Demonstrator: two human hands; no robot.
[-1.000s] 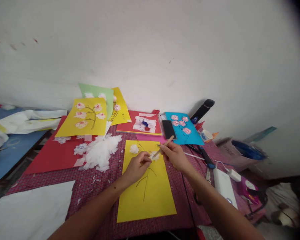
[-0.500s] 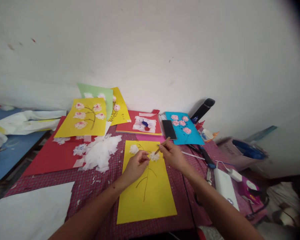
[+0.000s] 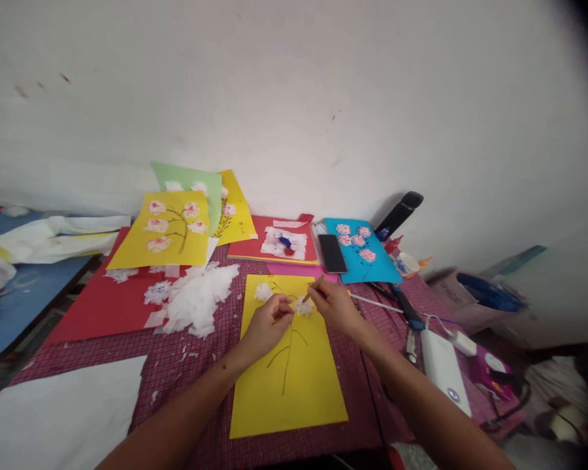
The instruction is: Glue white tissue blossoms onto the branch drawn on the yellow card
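A yellow sheet (image 3: 294, 398) with a drawn dark stem and branches lies in front of me. Near its top are two white tissue-paper flowers, the left one (image 3: 263, 292) and the right one (image 3: 304, 306). My right hand (image 3: 337, 307) grips a thin brown stick (image 3: 313, 287), whose lower tip is at the right flower. Just left of that flower, my left hand (image 3: 269, 321) rests over the sheet with its fingertips pinched together; whatever may be between them is too small to make out.
A pile of torn white tissue (image 3: 196, 303) lies to the left, partly on red paper (image 3: 93, 300). Finished flower pictures (image 3: 176, 254) lean at the back. A phone (image 3: 332, 253) and a blue flower picture (image 3: 379, 261) are behind my right hand. A white power bank (image 3: 443, 369) lies right.
My right hand has shifted slightly left and the stick has tilted lower over the right flower. The left hand has stayed almost in place.
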